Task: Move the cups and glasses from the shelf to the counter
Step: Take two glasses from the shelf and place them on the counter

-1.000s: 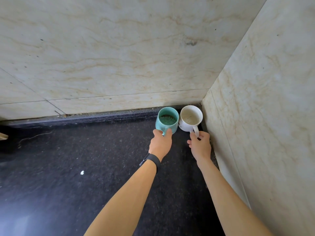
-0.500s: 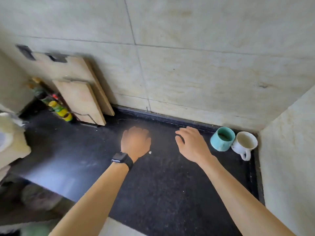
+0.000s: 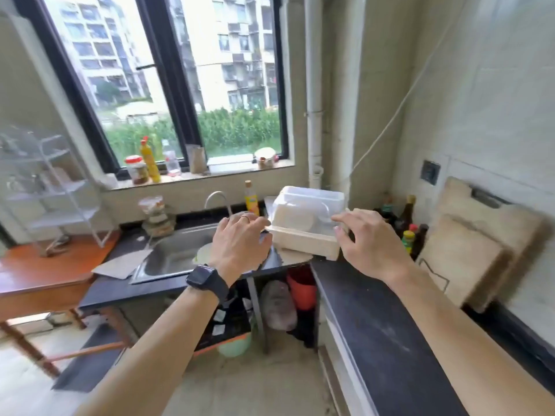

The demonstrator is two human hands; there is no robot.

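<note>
- Daylight from a wide black-framed window [image 3: 168,85] fills a narrow kitchen; apartment blocks and green hedges show outside.
- Below the window a steel sink [image 3: 177,253] is set into a dark counter [image 3: 378,334] that turns a corner and runs along the right wall.
- At that corner sits a white plastic dish box [image 3: 309,223] with a clear cover, with pale rounded crockery dimly visible inside.
- At far left stands a white wire shelf rack [image 3: 57,187] on a wooden table [image 3: 36,274]. It is blurred, so whether cups or glasses sit on it cannot be told.
- No cup or glass is clearly in view anywhere else in this moment.
- The person's left hand [image 3: 240,244], with a dark watch [image 3: 207,280] on the wrist, hangs in the air empty, fingers loosely curled.
- The right hand [image 3: 366,241] is also empty, fingers apart and slightly bent, in front of the dish box; touching it or not cannot be told.
- Two wooden cutting boards [image 3: 480,250] lean on the right wall, with dark bottles [image 3: 411,223] beside them.
- Judging from the task, cups and glasses would be rigid, fairly light, smooth and breakable.
- A mug is likely best taken by its handle, or around the body with the whole hand.
- A glass is likely safest gripped around its middle, not by its thin rim, and set down gently on the hard counter.
</note>
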